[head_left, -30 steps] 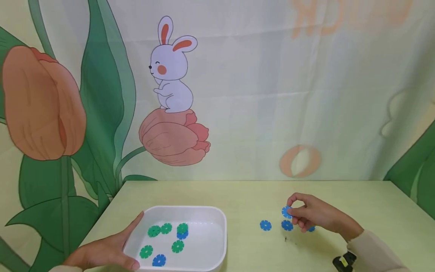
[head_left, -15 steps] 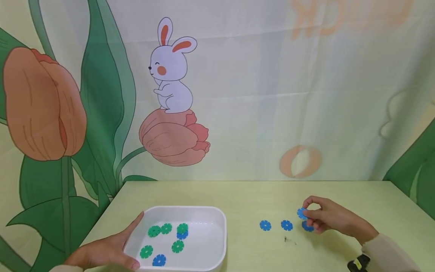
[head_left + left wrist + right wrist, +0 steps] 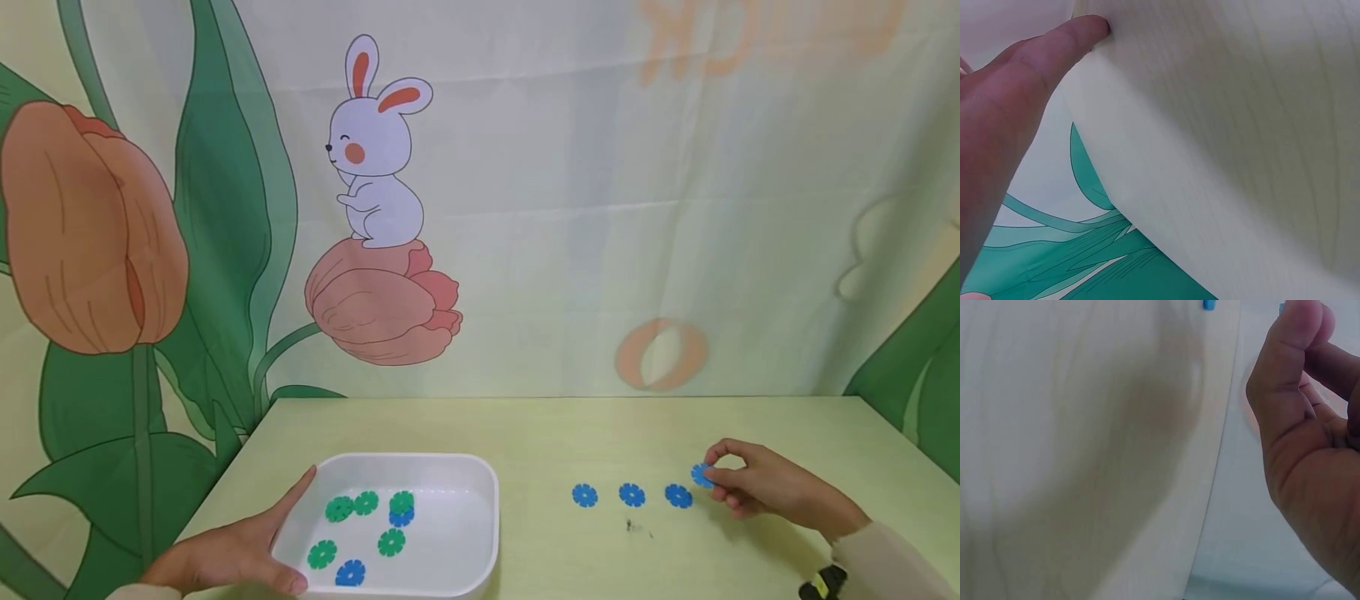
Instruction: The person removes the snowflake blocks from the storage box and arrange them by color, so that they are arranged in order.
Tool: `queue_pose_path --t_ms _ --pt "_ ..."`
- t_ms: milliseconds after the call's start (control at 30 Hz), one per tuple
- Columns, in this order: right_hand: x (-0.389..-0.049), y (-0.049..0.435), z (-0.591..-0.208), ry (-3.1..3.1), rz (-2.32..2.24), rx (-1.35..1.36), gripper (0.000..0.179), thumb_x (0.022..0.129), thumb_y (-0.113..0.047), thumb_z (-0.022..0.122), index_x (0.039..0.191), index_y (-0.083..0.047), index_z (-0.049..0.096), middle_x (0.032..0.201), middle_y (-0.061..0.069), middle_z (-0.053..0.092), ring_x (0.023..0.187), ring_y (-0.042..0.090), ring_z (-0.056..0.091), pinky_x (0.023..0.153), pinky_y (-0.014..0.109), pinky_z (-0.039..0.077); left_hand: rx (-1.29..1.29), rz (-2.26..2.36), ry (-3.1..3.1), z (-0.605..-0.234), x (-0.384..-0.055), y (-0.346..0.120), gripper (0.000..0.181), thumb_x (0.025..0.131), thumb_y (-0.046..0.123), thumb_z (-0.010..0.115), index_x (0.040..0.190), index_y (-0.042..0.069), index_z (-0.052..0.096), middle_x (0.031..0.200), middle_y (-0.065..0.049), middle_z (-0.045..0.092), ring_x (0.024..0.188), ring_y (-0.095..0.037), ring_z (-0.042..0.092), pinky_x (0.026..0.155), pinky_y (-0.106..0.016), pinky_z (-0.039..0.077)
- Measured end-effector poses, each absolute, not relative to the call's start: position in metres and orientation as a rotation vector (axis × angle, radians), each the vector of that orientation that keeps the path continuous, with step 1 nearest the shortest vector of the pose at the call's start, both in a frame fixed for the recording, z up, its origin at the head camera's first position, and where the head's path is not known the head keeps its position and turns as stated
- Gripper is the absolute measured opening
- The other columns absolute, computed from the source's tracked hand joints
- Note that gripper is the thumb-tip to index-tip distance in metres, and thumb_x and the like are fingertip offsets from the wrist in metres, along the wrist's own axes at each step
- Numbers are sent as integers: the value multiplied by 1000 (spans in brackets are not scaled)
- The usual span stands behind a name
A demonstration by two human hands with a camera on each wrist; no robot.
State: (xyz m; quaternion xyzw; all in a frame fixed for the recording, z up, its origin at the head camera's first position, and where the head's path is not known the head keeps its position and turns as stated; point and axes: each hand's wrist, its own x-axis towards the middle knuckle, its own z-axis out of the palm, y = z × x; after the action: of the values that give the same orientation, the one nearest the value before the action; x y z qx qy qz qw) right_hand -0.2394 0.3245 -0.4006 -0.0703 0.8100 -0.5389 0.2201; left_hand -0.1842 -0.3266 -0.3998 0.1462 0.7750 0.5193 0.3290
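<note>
My left hand (image 3: 225,550) grips the left end of a white plastic tray (image 3: 492,521), thumb at the near corner and a finger along the far corner. Inside the tray lie several green snowflake discs (image 3: 392,542) and a blue snowflake disc (image 3: 350,573); another blue one is partly hidden under a green one. Between thumb and index finger, my right hand (image 3: 780,490) pinches a blue snowflake disc (image 3: 701,475) above the table. Just left of it, three blue discs lie in a row: a left disc (image 3: 585,495), a middle disc (image 3: 632,494) and a right disc (image 3: 678,496).
The pale wood-grain table (image 3: 540,433) meets a printed curtain (image 3: 525,208) at its back edge. Small dark marks (image 3: 630,526) show on the tabletop in front of the disc row. A black wrist strap (image 3: 823,582) sits by the right sleeve.
My right hand has moved rightward with its pinched blue disc, past the middle and right discs of the row, which now show fully. The left hand and tray have stayed put.
</note>
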Motion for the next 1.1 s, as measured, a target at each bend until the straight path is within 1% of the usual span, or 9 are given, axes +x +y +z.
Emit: queue_pose_path --t_ms 367,700,900,1000,1100 --pt "-238 340 -415 2242 -1452 -125 15 104 -11 53 109 2 47 76 5 59 64 12 55 59 25 50 401 1367 2015 -401 -185 -329 124 91 27 76 151 16 -33 141 -16 35 114 -28 51 97 -31 39" --pt "-238 341 -426 2297 -1379 -65 12 103 -8 52 107 2 47 74 5 59 61 11 53 58 26 51 411 1372 2019 -399 -183 -329 125 90 26 76 152 16 -32 144 -17 32 114 -28 51 97 -28 39" --pt "-239 335 -425 2370 -1321 31 11 101 -7 54 105 1 47 72 6 59 58 11 53 57 27 51 375 1438 1930 -399 -181 -327 123 91 21 75 152 21 -32 142 -17 34 114 -30 54 96 -28 41" --pt "-239 330 -424 2392 -1299 97 11 101 -6 54 105 1 47 72 6 59 58 12 52 56 27 51 354 1470 1879 -398 -181 -326 120 93 17 72 152 24 -32 142 -18 35 114 -31 55 96 -30 44" --pt "-240 326 -423 2404 -1286 162 11 101 -5 55 105 1 47 72 7 59 57 12 53 56 27 51 350 1449 1909 -398 -181 -326 120 93 19 73 152 24 -32 142 -17 34 114 -30 54 96 -30 44"
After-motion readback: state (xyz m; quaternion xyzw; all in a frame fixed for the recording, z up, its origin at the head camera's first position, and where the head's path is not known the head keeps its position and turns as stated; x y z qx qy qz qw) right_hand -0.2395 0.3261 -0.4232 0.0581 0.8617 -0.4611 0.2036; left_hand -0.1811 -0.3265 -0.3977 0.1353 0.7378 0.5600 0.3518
